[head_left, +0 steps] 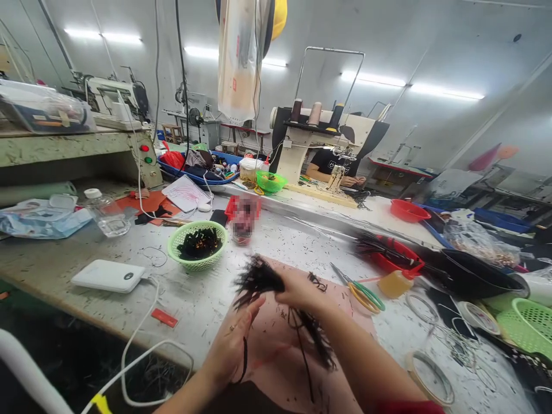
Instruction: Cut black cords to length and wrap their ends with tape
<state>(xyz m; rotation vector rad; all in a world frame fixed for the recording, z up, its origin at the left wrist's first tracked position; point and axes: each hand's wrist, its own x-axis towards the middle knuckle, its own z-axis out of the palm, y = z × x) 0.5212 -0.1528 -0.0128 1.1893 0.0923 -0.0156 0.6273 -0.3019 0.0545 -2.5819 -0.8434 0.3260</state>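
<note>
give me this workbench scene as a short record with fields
place: workshop bench with sewing machines behind
right hand: grips a bunch of black cords, more cords hanging below it
left hand: open, fingertips at the bunch; a black band sits on the wrist
under the hands: pink sheet littered with black trimmings
near right hand: scissors with green and yellow handles, small yellow bottle
near left hand: green basket of black pieces, white power bank with cable
background: another person seated at a sewing machine
</note>
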